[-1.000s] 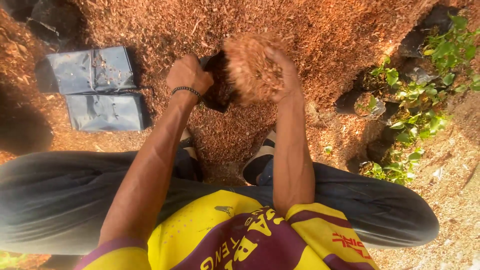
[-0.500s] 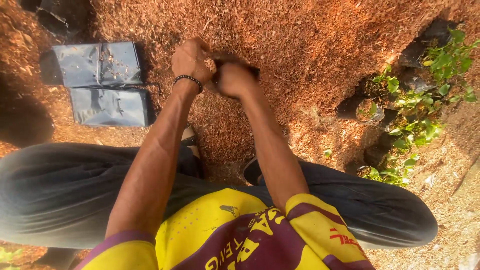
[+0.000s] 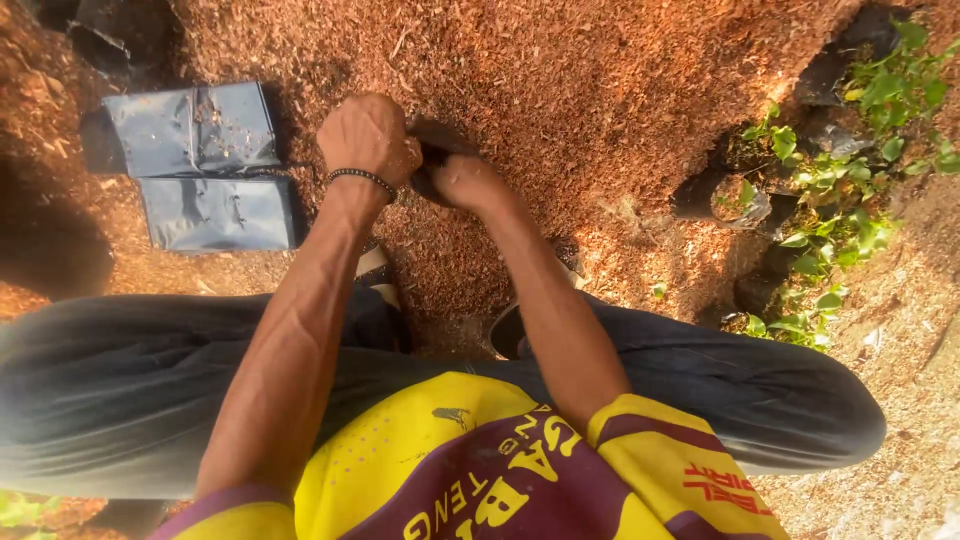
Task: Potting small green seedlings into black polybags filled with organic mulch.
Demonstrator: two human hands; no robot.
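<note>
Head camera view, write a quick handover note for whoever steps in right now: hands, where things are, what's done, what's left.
Left hand: closed on the rim of the small black plastic grow bag.
Right hand: fisted, pressed into the bag's mouth.
The bag sits on the reddish-brown sawdust heap.
Flat grey plastic bags: stacked on the ground at left, unfilled.
Potted green seedlings: at right.
Done: this bag open, in hand; fill level hidden.
Left: the flat bags.
</note>
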